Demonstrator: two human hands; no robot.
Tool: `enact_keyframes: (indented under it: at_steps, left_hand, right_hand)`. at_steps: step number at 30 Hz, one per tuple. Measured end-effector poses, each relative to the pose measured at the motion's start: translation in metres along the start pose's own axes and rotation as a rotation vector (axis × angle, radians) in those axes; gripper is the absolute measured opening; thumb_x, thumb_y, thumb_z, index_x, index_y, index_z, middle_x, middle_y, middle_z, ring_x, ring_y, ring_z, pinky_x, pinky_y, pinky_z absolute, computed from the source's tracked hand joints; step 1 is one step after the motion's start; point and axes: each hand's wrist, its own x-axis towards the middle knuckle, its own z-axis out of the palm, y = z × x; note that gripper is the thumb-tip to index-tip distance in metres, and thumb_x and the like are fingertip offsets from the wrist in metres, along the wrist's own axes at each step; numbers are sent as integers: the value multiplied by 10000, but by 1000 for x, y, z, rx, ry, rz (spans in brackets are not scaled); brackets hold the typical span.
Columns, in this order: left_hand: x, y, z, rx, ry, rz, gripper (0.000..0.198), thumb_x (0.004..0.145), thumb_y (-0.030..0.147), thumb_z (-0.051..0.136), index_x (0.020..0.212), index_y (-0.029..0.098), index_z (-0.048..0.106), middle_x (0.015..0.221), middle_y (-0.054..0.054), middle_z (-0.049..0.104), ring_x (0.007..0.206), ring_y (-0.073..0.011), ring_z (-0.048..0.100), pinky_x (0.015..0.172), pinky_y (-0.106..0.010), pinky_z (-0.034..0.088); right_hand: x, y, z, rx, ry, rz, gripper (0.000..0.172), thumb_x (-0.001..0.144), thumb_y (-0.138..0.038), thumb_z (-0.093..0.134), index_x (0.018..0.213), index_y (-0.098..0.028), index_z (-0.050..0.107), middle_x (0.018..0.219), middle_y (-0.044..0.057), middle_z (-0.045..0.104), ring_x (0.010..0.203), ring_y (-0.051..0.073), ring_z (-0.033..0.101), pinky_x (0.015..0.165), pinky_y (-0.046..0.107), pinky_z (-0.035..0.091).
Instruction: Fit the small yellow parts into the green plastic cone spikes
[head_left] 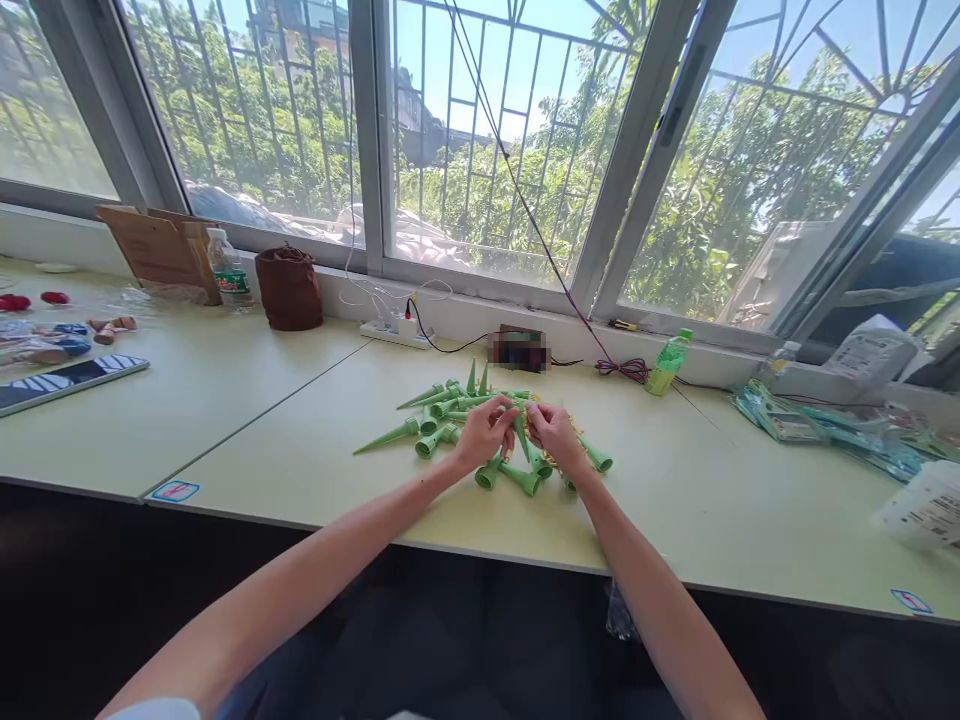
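Observation:
Over a heap of green plastic pieces on the table, my left hand [484,435] is closed on a green plastic watering spike [521,438], its pointed end hanging down. Close beside it, my right hand [556,432] is pinched at the spike's upper end; what its fingertips grip is too small to make out. Around both hands lie several more green spikes [388,437] and flared, funnel-like green pieces [520,480]. Small yellow pieces [576,428] lie partly hidden behind my right hand.
A pale table [300,460] runs below the windows. A green-labelled bottle [669,362], coiled cable [622,369], power strip [394,333] and brown bag [289,288] stand along the back. A tablet [71,380] lies left; plastic packets [825,425] and a white container [926,505] are right.

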Motion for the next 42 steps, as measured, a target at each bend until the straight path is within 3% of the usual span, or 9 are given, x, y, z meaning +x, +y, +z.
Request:
enact_keyframes:
  at_steps: [10, 18, 23, 29, 37, 42]
  left_hand:
    - [2, 1, -5, -215, -35, -158, 406, 754, 539, 683, 841, 177, 520, 464, 38, 557, 337, -84, 444, 348, -193, 359]
    - [8, -3, -8, -442, -34, -379, 412, 685, 446, 786, 780, 149, 517, 454, 71, 467, 356, -43, 410, 339, -142, 278]
    - [10, 0, -9, -523, -22, -460, 296, 762, 330, 749, 777, 130, 532, 518, 59, 470, 368, -12, 371, 323, -115, 264]
    - [8, 6, -7, -486, -8, -475, 203, 838, 284, 660, 841, 146, 511, 593, 21, 544, 406, -46, 475, 318, -118, 293]
    - [8, 10, -7, -437, 33, -460, 191, 868, 298, 612, 942, 163, 499, 579, 22, 567, 317, -33, 392, 293, -116, 251]
    - [8, 9, -8, -425, -38, -445, 177, 887, 297, 576, 844, 133, 523, 598, -9, 575, 353, -35, 425, 299, -114, 262]
  right_hand:
    - [-3, 1, -3, -216, 57, -103, 465, 840, -597, 489, 575, -217, 438, 456, -14, 405, 424, 123, 361, 401, 262, 284]
    - [-6, -3, -6, -507, 86, -312, 456, 902, -502, 456, 563, -207, 379, 503, -29, 357, 494, 117, 300, 490, 266, 237]
    - [-7, -5, -3, -518, 95, -337, 426, 927, -460, 430, 590, -201, 413, 520, -34, 358, 509, 117, 300, 514, 266, 235]
    - [-6, -2, 0, -501, 89, -330, 437, 920, -491, 443, 596, -199, 422, 524, -41, 355, 511, 112, 306, 515, 255, 248]
    - [-6, -2, -1, -525, 85, -343, 415, 908, -483, 484, 616, -190, 451, 530, -42, 387, 511, 104, 330, 521, 247, 273]
    - [-7, -2, -1, -540, 93, -366, 428, 907, -476, 488, 597, -189, 419, 506, -50, 354, 496, 96, 313, 511, 246, 266]
